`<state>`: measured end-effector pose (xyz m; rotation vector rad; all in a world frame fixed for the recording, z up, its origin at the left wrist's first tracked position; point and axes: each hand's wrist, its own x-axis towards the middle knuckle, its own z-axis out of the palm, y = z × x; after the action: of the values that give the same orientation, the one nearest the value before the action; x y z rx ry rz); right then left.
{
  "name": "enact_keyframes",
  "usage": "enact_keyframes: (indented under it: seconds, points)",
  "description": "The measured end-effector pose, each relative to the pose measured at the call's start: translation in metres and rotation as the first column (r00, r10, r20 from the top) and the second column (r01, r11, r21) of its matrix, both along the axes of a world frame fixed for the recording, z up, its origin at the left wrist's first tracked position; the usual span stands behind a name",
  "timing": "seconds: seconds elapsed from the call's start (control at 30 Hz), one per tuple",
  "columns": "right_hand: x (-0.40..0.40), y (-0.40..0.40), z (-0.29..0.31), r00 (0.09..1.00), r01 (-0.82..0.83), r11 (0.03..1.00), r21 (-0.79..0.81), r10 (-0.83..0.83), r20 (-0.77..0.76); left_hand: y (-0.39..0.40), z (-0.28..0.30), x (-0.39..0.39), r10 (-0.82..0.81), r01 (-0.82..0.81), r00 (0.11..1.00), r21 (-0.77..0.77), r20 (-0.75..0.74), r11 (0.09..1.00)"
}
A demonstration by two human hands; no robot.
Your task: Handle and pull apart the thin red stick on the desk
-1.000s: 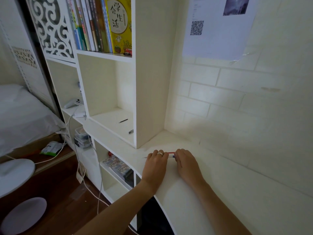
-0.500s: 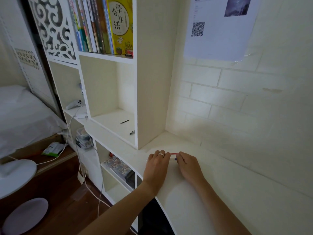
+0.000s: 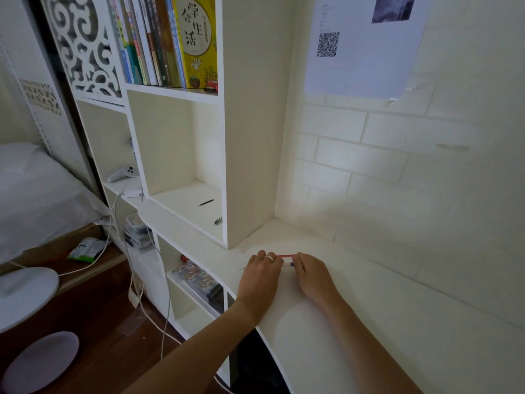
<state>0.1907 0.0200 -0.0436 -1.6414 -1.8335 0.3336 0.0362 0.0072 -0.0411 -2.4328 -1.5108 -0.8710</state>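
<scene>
On the white desk, both hands meet over a thin red pen lying flat near the desk's 11 o'clock corner. The left hand, a ring on one finger, curls over its 9 o'clock end. The right hand pinches the 3 o'clock end, apparently steadying it for pulling apart or capping.
</scene>
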Motion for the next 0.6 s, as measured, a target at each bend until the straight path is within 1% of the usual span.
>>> enact_keyframes:
  seconds: [0.2,0.4,0.53,0.6]
  points:
    - [0.002,0.001,-0.001,0.999,-0.017,0.998,0.055,0.015,0.045,0.002,-0.002,0.001,-0.009,0.009,1.0,-0.011,0.013,1.0]
    - [0.001,-0.007,0.001,0.997,-0.069,0.985,0.156,0.072,-0.02,0.0,0.0,-0.001,0.042,-0.039,0.992,-0.029,0.115,0.999]
    - [0.004,-0.011,0.008,0.983,-0.13,0.975,0.18,0.151,-0.104,0.0,0.001,-0.002,0.065,-0.059,0.988,-0.052,0.14,0.997]
    - [0.004,-0.012,0.009,0.981,-0.125,0.978,0.165,0.147,-0.129,0.001,0.001,-0.002,0.076,-0.068,0.986,-0.057,0.148,0.996]
